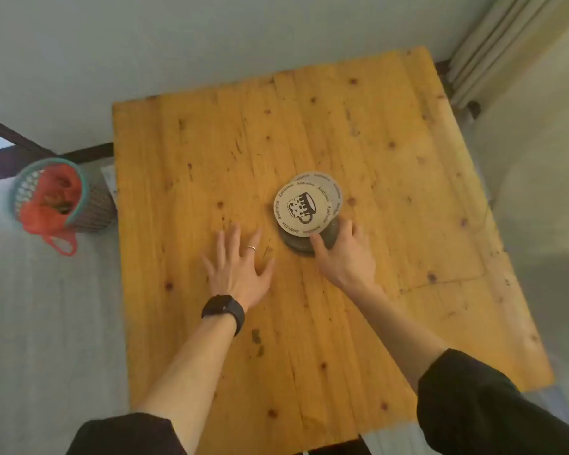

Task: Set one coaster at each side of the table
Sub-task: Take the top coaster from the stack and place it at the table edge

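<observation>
A small stack of round beige coasters printed with a dark mug lies near the middle of the wooden table. The top coaster is shifted toward me over the others, and a darker grey round piece shows beneath the stack's near edge. My right hand grips the stack's near right edge, thumb on the grey piece and fingers along the side. My left hand, with a ring and a black wrist band, hovers flat with fingers spread just left of the stack, holding nothing.
A teal-rimmed waste basket lined with a red bag stands on the floor left of the table. A wall runs behind the table's far edge, and a radiator stands at the far right corner.
</observation>
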